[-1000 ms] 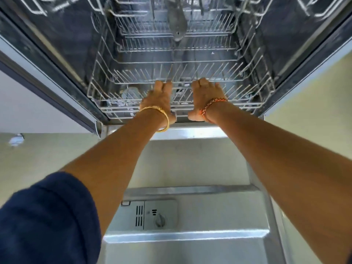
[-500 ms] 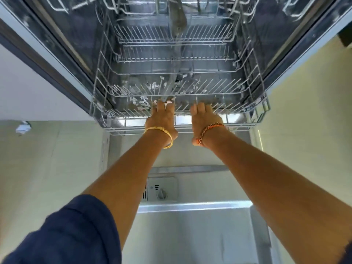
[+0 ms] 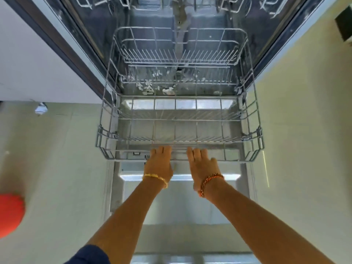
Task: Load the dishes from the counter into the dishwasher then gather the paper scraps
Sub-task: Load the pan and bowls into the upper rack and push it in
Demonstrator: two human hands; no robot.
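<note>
The lower rack (image 3: 180, 130) of the dishwasher (image 3: 91, 44) stands drawn well out over the lowered door (image 3: 179, 204), its front rail just past the door's inner panel and its back half inside the tub. Both hands meet that front rail near its middle: the left hand (image 3: 159, 162) and the right hand (image 3: 202, 164) lie side by side, a small gap between them, fingers hooked over the wire, though how firmly they grip cannot be told. Behind the rack's middle, on the tub floor, lie white paper scraps (image 3: 152, 86). The rack holds no dishes. Left and right of the rack, pale floor (image 3: 57, 159) lies open beside the door edges; far left of the rack an orange round object (image 3: 10, 214) sits at the frame edge. No readable writing shows.
</note>
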